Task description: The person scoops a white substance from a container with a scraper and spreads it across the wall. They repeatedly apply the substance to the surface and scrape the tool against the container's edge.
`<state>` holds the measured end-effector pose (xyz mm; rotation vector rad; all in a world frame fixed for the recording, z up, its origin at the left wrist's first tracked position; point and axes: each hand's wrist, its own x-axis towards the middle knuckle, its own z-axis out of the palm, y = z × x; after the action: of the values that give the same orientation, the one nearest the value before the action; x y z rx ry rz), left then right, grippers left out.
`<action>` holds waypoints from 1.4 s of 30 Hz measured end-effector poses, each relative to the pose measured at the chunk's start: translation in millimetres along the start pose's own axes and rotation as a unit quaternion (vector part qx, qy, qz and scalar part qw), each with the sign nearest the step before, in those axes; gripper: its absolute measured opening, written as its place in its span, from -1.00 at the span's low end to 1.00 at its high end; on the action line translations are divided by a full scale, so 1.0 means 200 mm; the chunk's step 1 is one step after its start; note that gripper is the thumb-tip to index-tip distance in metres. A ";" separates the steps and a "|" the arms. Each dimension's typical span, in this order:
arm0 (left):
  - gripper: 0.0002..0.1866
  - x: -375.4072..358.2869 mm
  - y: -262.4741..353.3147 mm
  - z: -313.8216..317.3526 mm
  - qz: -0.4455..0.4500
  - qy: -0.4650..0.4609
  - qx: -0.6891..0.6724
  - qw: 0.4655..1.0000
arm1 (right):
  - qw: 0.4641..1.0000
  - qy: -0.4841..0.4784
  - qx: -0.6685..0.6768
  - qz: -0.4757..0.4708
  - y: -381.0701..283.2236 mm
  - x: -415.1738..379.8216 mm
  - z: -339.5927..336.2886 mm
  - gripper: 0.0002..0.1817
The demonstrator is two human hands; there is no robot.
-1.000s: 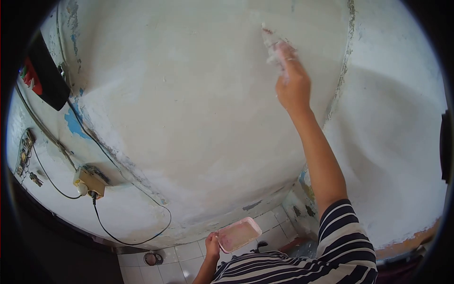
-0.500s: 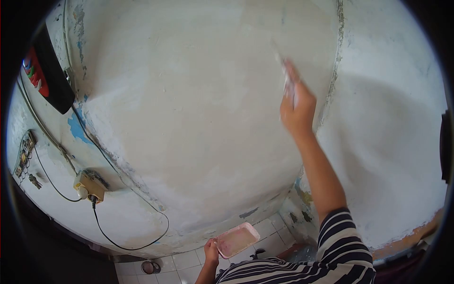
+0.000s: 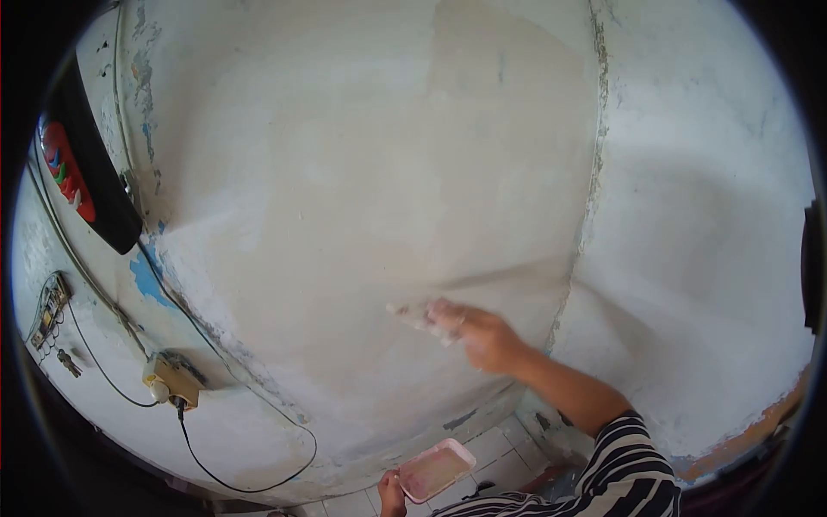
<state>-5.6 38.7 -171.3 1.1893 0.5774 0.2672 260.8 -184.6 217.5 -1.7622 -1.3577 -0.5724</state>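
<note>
Right hand point(image 3: 491, 339) grips a pale, smeared tool point(image 3: 408, 313), blurred, over the lower wall point(image 3: 345, 189); contact unclear. Left hand point(image 3: 391, 494) grips the left end of a pink tray point(image 3: 465, 451) above floor tiles point(image 3: 489, 447).

- My shirt point(image 3: 594, 496) is striped in dark navy, almost black, and off-white.
- Its short sleeve point(image 3: 633, 452) leaves my right forearm point(image 3: 573, 392) bare.
- Round that sleeve the dark bands run wider than the pale ones.
- My right hand point(image 3: 493, 345) is ungloved, whitish smears marking the fingers point(image 3: 444, 310).
- My left hand point(image 3: 392, 495) is ungloved too.
</note>
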 end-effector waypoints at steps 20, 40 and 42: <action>-0.74 -0.04 0.13 0.19 -0.040 0.057 -0.009 0.998 | 0.955 0.153 -0.249 -0.042 0.05 0.24 0.14 -0.46; -0.70 -0.10 0.09 0.02 -0.020 0.057 -0.044 0.997 | 0.927 0.208 -0.305 -0.066 0.18 0.35 0.17 -0.40; -0.73 -0.11 0.13 0.08 -0.014 0.077 -0.048 0.996 | 0.958 0.124 -0.253 -0.054 0.07 0.07 0.38 -0.43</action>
<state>-12.7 24.3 -137.2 1.0720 0.7072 0.3601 268.6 -114.8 181.5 -1.9316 -1.2004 -1.2483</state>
